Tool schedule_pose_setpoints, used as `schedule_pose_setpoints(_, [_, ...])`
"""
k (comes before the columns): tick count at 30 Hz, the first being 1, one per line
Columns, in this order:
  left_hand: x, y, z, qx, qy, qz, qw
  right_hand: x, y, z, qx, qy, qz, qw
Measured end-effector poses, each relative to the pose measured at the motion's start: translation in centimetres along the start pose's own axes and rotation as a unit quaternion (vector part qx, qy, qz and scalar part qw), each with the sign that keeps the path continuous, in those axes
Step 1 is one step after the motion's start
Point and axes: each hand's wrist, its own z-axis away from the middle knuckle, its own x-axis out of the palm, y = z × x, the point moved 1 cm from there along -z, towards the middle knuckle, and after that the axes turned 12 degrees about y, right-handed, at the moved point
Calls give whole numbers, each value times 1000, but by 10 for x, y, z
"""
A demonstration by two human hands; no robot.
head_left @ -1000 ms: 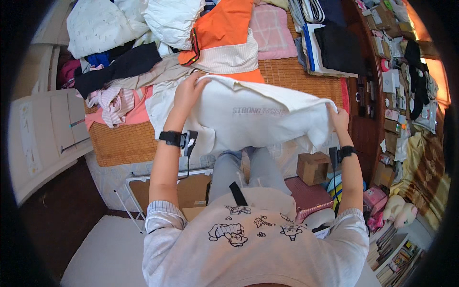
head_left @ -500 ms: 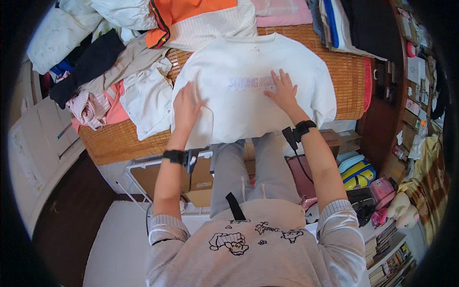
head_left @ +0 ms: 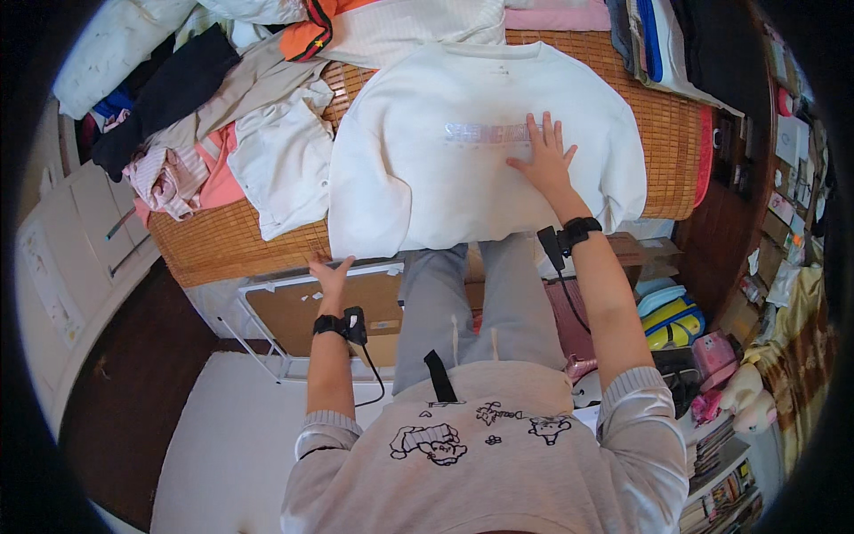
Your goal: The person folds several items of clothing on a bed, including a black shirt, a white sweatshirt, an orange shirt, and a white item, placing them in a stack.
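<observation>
A white sweatshirt with a pale lettered print across its chest lies spread on a woven bamboo mat, neckline at the far side. Its left sleeve is folded down along the body. My right hand rests flat on the chest beside the print, fingers spread. Just below the sweatshirt's near left corner is my left hand, thumb and fingers apart, holding nothing that shows. Its fingertips are close to the mat's front edge; whether they touch the cloth I cannot tell.
White garments, a black garment and a pink striped cloth are heaped at the left. Folded clothes stand at the far right. An orange garment lies behind. A white-framed board leans below the mat's edge.
My left hand has come off the sweatshirt's left side and moved down toward the mat's front edge. My right hand stays spread on the chest. The whole view has shifted slightly.
</observation>
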Motion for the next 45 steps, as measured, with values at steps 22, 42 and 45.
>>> schedule_pose_setpoints(22, [-134,217,-8,178,-282,264,905,-37,-108,60,-207,-13,-285,936])
schedule_pose_setpoints(42, [-221,346,-55,65,-340,394,852,-116,-259,102,-380,219,-332,835])
schedule_pose_setpoints(45, [-225,346,-53,30,-372,468,801,-108,-268,103,-334,251,-397,817])
